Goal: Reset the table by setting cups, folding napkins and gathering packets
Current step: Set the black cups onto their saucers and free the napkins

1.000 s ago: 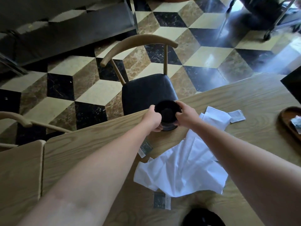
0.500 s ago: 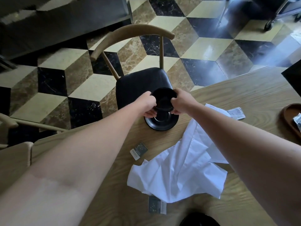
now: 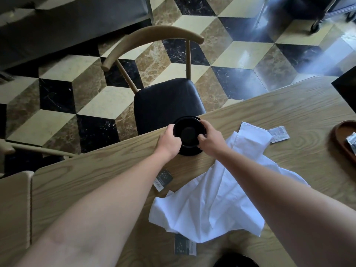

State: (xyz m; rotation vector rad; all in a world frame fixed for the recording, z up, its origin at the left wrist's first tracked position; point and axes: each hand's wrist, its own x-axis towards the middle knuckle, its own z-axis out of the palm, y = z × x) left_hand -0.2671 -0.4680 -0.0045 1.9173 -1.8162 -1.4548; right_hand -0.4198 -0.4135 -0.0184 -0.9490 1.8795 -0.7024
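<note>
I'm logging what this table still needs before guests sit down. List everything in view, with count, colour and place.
cup: 1, black, on the saucer at the table's far edge, held by both hands
saucer: 1, black, under the cup
napkin: 1, white, crumpled, table centre
packets: 3 loose; dark left of the napkin, dark at its near edge, pale at its far right
tray: 1, brown wood, right edge, holds a silvery packet
dark round object: 1, bottom edge, unclear
table: 1, light wood
chair: 1, black seat, beyond the table
left hand: on the cup
right hand: on the cup
</note>
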